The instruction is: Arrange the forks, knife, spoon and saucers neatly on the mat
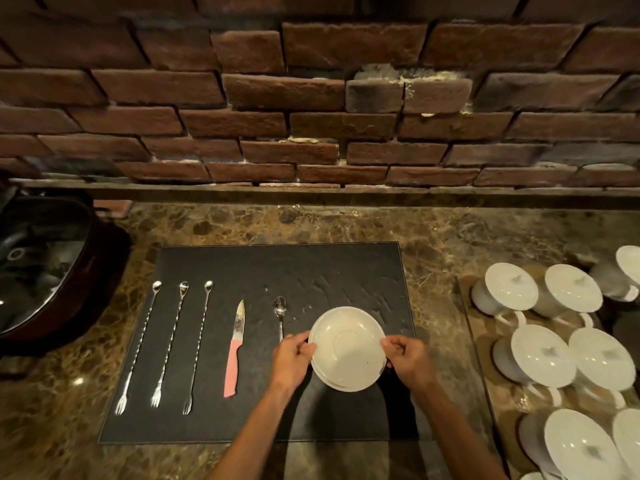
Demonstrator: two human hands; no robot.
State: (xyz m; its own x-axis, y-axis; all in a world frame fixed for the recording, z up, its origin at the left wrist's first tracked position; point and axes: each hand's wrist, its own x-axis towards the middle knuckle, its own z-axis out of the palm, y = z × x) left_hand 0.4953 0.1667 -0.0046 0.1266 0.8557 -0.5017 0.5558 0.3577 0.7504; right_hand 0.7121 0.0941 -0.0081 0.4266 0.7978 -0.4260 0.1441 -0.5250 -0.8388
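A black mat [329, 271] lies on the marble counter. Three long twisted forks [166, 344] lie side by side on its left part, prongs toward me. To their right lie a pink-handled knife [234, 351] and a small spoon [280, 311]. A stack of white saucers [346, 348] is above the mat's right part, tilted toward me. My left hand [292, 358] grips the stack's left rim and my right hand [407, 356] grips its right rim. The spoon's handle end is hidden behind my left hand.
Several white lidded cups [540, 355] stand on a tray at the right. A dark sink bowl [41, 268] sits at the left. A brick wall [311, 98] with a ledge runs along the back of the counter.
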